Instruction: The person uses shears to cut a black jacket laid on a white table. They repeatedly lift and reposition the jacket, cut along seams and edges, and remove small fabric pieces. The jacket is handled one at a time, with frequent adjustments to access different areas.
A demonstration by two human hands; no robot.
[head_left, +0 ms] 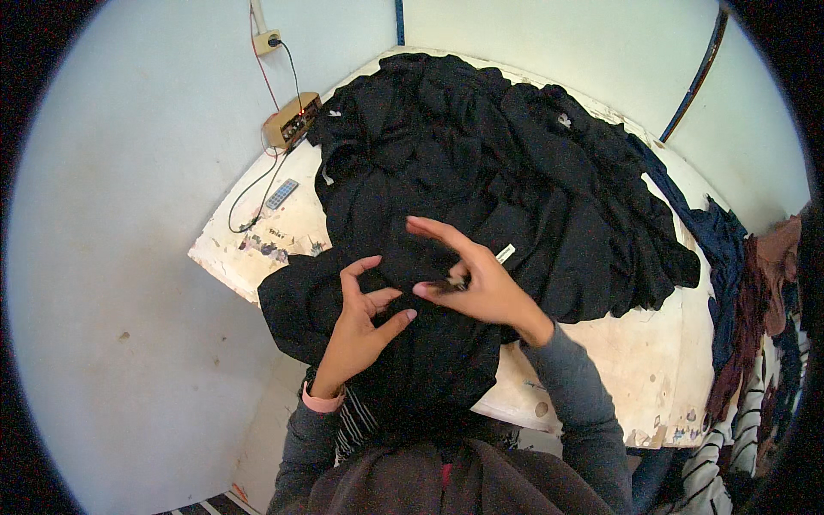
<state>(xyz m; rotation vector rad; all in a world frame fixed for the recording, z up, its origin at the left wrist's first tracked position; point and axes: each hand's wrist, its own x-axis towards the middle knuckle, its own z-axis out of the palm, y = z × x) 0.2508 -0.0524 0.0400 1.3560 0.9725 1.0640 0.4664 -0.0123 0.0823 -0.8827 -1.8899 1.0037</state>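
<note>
A large heap of black cloth (412,189), seemingly garments, covers most of the table and hangs over its near edge towards me. Above its near part is my left hand (359,330), thumb and bent index finger apart, with no thing visible between them. To its right, my right hand (485,283) stretches out its index finger and thumb. Its other fingers curl around a small dark thing (457,281), blurred and mostly hidden. A small white label (505,253) shows on the cloth just beside this hand.
The worn white table (601,360) stands in a corner between pale walls. At its left are a brown box with wires (292,120) and a grey remote control (281,194). A wall socket (268,41) feeds a cable. Dark blue and maroon cloths (730,292) hang at the right edge.
</note>
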